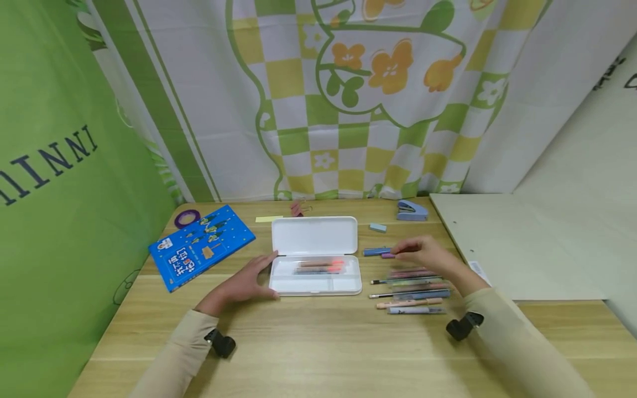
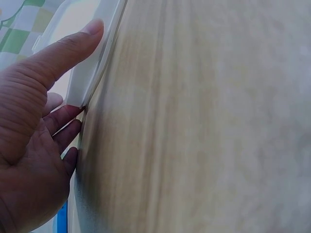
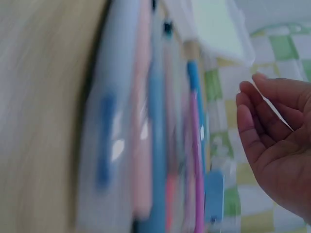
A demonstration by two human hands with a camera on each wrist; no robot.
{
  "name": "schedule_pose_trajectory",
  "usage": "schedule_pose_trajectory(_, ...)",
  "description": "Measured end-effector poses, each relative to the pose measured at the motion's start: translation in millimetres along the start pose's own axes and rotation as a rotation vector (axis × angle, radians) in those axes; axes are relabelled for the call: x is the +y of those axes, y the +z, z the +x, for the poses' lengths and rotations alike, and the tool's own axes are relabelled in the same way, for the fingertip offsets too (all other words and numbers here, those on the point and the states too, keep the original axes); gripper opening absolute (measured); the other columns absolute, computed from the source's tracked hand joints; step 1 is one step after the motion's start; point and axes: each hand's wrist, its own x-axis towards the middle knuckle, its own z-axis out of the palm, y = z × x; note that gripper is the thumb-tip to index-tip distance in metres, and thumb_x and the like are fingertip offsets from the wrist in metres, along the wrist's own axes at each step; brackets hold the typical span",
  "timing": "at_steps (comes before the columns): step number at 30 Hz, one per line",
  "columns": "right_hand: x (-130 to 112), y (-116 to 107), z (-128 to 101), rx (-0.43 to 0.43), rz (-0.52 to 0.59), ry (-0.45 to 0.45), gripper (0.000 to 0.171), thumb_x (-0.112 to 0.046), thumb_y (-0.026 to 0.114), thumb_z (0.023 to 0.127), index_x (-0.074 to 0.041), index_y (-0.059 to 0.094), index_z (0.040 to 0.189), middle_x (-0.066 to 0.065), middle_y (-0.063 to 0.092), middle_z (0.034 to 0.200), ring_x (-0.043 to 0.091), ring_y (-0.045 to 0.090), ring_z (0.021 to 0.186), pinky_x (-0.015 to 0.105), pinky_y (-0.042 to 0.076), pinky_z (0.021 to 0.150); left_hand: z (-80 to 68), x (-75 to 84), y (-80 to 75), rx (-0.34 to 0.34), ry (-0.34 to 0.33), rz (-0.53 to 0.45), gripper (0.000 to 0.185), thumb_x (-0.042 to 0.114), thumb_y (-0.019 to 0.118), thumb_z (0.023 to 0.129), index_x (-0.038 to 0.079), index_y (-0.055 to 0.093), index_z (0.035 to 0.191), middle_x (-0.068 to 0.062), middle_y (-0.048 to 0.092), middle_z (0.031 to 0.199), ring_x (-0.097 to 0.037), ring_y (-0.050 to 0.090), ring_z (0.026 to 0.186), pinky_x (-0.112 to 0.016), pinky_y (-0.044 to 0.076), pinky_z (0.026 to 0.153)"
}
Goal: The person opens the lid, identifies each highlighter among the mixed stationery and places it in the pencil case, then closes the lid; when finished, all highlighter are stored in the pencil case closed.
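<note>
A white pencil case (image 1: 314,220) lies with its lid raised, several red-ended pens (image 1: 320,266) in its long rear compartment. My left hand (image 1: 246,279) touches the case's left end, thumb by the front corner and relaxed fingers by the hinge side. In the left wrist view, the thumb lies along the case's side. Over a blue pen (image 1: 375,252) and a purple pen (image 1: 387,256) hovers my right hand (image 1: 423,254). Its fingers are loosely bent, and the right wrist view shows a gap between thumb and fingertips with nothing held.
Several pens and pencils (image 1: 415,303) lie in a row right of the case. Behind are a small blue eraser (image 1: 377,227), a stapler (image 1: 412,211), pink clips (image 1: 297,209) and yellow sticky notes (image 1: 269,219). A blue book (image 1: 201,249) and purple tape roll (image 1: 187,219) lie left.
</note>
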Motion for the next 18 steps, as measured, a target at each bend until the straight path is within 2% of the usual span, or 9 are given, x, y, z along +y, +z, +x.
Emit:
schedule_pose_trajectory(5, 24, -15, -8, -0.007, -0.122, 0.022, 0.018, -0.008, 0.065, 0.089, 0.002, 0.07, 0.103, 0.016, 0.068, 0.102, 0.023, 0.062, 0.092, 0.031, 0.051, 0.075, 0.2, -0.9, 0.1, 0.002, -0.003, 0.002, 0.106, 0.043, 0.081, 0.072, 0.01, 0.019, 0.152, -0.019, 0.028, 0.15, -0.038, 0.024, 0.137, -0.055, 0.024, 0.109)
schedule_pose_trajectory(9, 39, -19, -8, 0.006, -0.135, 0.035, 0.019, -0.01, 0.067, 0.088, 0.001, 0.071, 0.102, 0.014, 0.068, 0.101, 0.018, 0.06, 0.09, 0.027, 0.051, 0.072, 0.3, -0.9, 0.0, 0.002, -0.006, 0.001, 0.105, 0.043, 0.08, 0.072, 0.011, 0.02, 0.152, -0.018, 0.028, 0.15, -0.038, 0.024, 0.137, -0.055, 0.024, 0.109)
schedule_pose_trajectory(13, 44, -21, -8, 0.005, -0.145, 0.005, 0.018, -0.008, 0.068, 0.086, 0.0, 0.071, 0.101, 0.015, 0.068, 0.101, 0.019, 0.06, 0.092, 0.024, 0.05, 0.072, 1.0, -1.9, 0.6, 0.001, 0.005, 0.007, 0.105, 0.043, 0.08, 0.072, 0.011, 0.02, 0.152, -0.018, 0.028, 0.15, -0.038, 0.024, 0.137, -0.056, 0.025, 0.109)
schedule_pose_trajectory(18, 46, -20, -9, -0.043, -0.143, -0.04, 0.018, -0.005, 0.068, 0.085, 0.001, 0.071, 0.102, 0.014, 0.069, 0.1, 0.024, 0.062, 0.095, 0.022, 0.05, 0.075, 1.1, -0.9, 0.3, 0.001, 0.001, 0.003, 0.105, 0.044, 0.08, 0.072, 0.011, 0.02, 0.152, -0.018, 0.028, 0.15, -0.038, 0.024, 0.137, -0.055, 0.024, 0.109)
